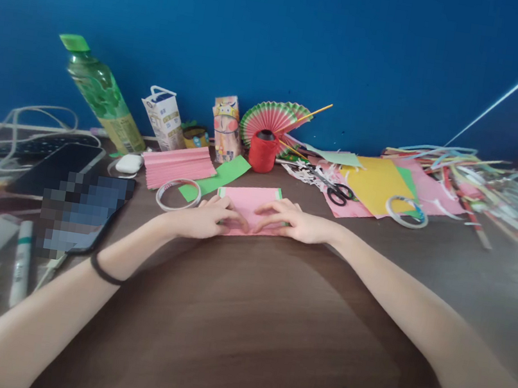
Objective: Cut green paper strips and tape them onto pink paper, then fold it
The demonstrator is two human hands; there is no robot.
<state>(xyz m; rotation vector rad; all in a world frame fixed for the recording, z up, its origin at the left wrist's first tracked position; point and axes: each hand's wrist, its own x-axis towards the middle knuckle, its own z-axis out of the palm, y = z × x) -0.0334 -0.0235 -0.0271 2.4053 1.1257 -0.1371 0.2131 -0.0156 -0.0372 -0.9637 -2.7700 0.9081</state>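
A sheet of pink paper [252, 199] with green along its edges lies on the brown table in front of me. My left hand [211, 218] is at its left side, fingers bent and closed on the near edge. From the right, my right hand [296, 221] grips the same edge, its fingertips close to those of the left. The fingers partly cover the near strip of the sheet. Just beyond my left hand are a roll of tape [176, 207], a green paper strip [222, 177] and a pleated pink paper [179, 166].
Behind the sheet stand a red thread spool [262, 154] and a pleated paper fan [265, 120]. Scissors [337, 193], yellow paper [372, 182] and another tape roll [407, 213] lie to the right. A green bottle [103, 93], a phone [91, 211] and a marker [21, 262] are at left.
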